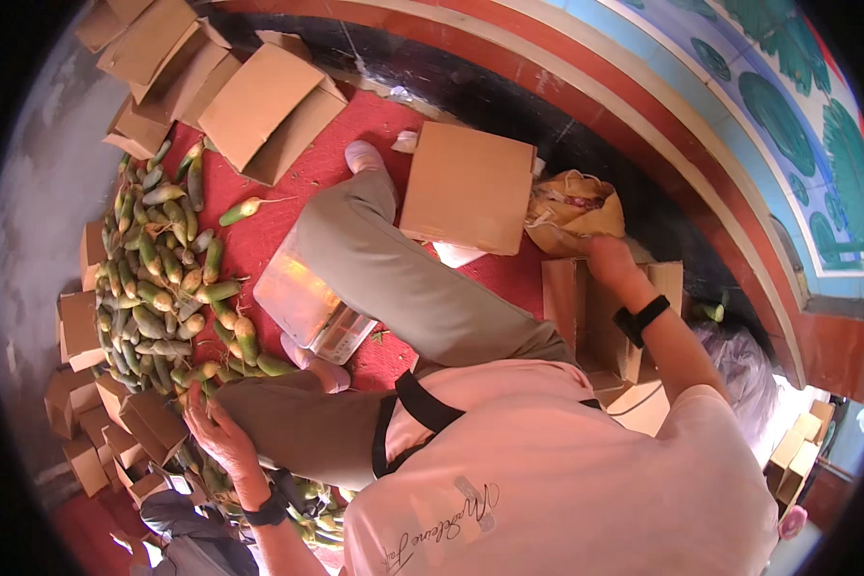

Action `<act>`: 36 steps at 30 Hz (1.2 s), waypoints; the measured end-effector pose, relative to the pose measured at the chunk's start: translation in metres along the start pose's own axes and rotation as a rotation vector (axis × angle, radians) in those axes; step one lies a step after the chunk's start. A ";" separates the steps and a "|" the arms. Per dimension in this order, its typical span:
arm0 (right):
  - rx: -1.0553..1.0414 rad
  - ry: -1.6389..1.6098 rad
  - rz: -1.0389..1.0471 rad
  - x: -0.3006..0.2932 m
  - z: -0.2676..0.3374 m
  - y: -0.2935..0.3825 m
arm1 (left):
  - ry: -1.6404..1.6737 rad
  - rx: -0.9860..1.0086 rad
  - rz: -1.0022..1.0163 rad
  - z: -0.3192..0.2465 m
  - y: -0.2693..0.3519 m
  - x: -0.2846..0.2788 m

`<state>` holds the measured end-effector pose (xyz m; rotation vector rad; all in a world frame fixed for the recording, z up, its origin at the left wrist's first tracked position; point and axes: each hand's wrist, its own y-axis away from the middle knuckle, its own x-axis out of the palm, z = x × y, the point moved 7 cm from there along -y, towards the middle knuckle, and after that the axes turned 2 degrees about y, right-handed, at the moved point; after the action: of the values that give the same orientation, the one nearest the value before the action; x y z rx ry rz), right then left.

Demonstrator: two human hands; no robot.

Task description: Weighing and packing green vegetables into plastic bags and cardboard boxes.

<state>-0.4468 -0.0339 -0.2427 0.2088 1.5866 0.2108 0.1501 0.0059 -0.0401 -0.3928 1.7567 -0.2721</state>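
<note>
My left hand (219, 439) is beside my bent left knee, fingers spread and holding nothing, close to the edge of a large heap of green radishes (158, 270). My right hand (608, 263) is curled at the rim of an open cardboard box (565, 288), next to a yellow bag (576, 216); its fingertips are hidden, so any grip cannot be made out. Between my legs a digital scale with a metal plate (299, 295) stands on the red carpet (381, 360). A closed cardboard box (468, 187) stands beyond my right leg. One radish (245, 210) lies apart from the heap.
An open carton (263, 108) and stacked cartons (147, 50) stand at the upper left. Several small open boxes (108, 425) line the heap's outer side. A filled plastic bag (734, 374) is at the right. Another person's dark sleeve (187, 533) shows at the lower left.
</note>
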 end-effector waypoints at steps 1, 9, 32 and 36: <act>-0.048 -0.151 0.036 -0.009 0.012 -0.021 | -0.013 -0.009 -0.007 0.001 0.002 -0.003; -0.023 -0.265 -0.137 0.010 0.042 -0.229 | -0.133 -0.119 0.022 0.006 0.014 -0.009; -0.369 -0.147 -0.446 -0.132 0.107 -0.040 | -0.147 -0.085 0.058 -0.001 0.001 0.000; -0.507 -0.069 -0.628 -0.147 0.117 -0.009 | -0.134 -0.063 0.008 -0.002 0.006 -0.006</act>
<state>-0.3266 -0.0805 -0.1064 -0.6621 1.4069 0.1049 0.1487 0.0134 -0.0370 -0.4391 1.6375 -0.1809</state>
